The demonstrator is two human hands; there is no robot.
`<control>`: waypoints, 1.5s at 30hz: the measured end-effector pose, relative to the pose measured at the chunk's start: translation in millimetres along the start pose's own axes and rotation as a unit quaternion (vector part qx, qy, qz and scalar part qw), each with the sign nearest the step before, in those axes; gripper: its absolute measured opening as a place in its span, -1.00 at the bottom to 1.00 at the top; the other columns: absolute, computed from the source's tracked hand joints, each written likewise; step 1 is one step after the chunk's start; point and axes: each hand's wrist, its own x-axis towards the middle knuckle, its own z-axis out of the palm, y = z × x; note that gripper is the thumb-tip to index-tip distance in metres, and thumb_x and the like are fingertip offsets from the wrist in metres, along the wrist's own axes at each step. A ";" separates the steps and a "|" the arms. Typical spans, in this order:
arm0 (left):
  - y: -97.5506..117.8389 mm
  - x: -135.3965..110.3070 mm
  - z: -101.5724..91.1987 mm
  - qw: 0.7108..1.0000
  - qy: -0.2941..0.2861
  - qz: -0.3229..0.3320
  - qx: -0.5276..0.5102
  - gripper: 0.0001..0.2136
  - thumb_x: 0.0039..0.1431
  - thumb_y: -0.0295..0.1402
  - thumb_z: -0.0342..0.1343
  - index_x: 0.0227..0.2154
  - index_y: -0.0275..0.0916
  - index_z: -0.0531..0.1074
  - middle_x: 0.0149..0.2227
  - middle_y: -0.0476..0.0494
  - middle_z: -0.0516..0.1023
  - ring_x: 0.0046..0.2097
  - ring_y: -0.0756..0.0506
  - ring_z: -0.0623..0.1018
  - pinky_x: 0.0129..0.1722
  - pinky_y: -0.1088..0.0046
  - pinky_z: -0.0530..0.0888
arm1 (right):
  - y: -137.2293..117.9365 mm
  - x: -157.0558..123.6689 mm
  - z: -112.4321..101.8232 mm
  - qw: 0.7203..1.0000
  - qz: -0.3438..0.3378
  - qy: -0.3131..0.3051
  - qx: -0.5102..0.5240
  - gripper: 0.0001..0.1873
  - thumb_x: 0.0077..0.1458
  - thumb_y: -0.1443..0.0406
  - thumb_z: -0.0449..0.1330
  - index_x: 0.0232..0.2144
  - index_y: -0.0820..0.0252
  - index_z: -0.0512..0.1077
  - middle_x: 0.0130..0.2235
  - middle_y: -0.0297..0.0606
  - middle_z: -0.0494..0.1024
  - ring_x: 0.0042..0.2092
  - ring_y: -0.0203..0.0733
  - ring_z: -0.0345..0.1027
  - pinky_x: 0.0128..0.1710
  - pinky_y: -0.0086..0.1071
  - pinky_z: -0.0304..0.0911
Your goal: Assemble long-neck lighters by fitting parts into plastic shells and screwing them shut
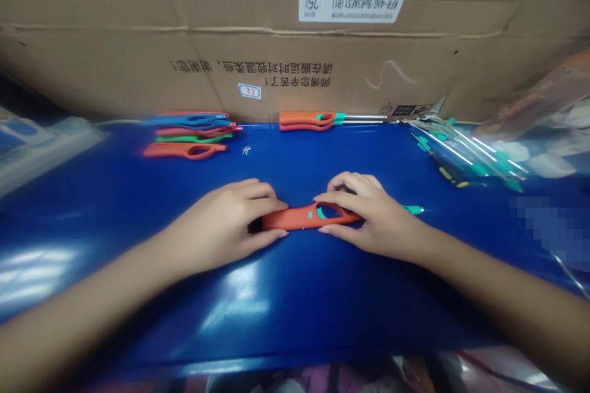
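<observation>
An orange plastic lighter body (302,218) with a teal trigger lies flat on the blue table top (295,295). My left hand (230,221) is closed round its left end. My right hand (364,215) grips its right part, fingers over the trigger opening. A teal tip (413,209) sticks out to the right of my right hand.
A stack of orange, blue and green lighter shells (191,132) lies at the back left. An assembled orange lighter with a metal tube (329,120) lies at the back centre. A heap of metal tubes with teal ends (465,156) is at the right. A cardboard box (295,31) walls the back.
</observation>
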 end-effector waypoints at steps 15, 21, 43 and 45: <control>2.7 0.4 -2.0 1.000 -0.008 -0.005 0.008 -0.80 0.29 -0.26 0.15 -0.11 -0.19 0.55 -0.15 -0.17 0.56 -0.16 -0.16 0.53 -0.17 0.30 0.48 | 0.0 0.7 -0.7 1.000 0.011 -0.012 0.002 -0.64 0.21 0.14 0.29 0.04 0.02 0.46 0.01 -0.15 0.45 0.07 -0.03 0.35 0.13 -0.05 0.15; 1.8 -1.4 -4.5 1.000 -0.007 0.002 0.022 -0.79 0.29 -0.25 0.15 -0.09 -0.18 0.55 -0.14 -0.17 0.57 -0.15 -0.17 0.54 -0.16 0.29 0.48 | 0.1 0.2 1.7 1.000 0.009 -0.013 -0.006 -0.63 0.24 0.13 0.26 0.06 0.03 0.44 0.03 -0.13 0.46 0.07 -0.02 0.34 0.12 -0.05 0.16; 13.5 0.8 9.3 0.984 0.023 0.042 0.171 -0.81 0.29 -0.30 0.11 -0.19 -0.30 0.53 -0.31 -0.14 0.53 -0.28 -0.19 0.55 -0.34 0.28 0.46 | -1.9 0.4 1.0 0.999 -0.002 -0.027 -0.034 -0.56 0.29 0.14 0.21 0.15 0.15 0.44 -0.04 -0.13 0.48 -0.02 -0.07 0.36 0.04 -0.13 0.20; 12.1 1.3 12.1 0.984 0.038 0.045 0.168 -0.79 0.29 -0.32 0.08 -0.13 -0.31 0.53 -0.29 -0.16 0.54 -0.27 -0.19 0.55 -0.33 0.28 0.46 | 1.1 0.8 -0.8 0.997 -0.033 -0.028 -0.059 -0.59 0.29 0.16 0.20 0.13 0.17 0.45 -0.06 -0.14 0.50 -0.03 -0.06 0.37 0.00 -0.14 0.19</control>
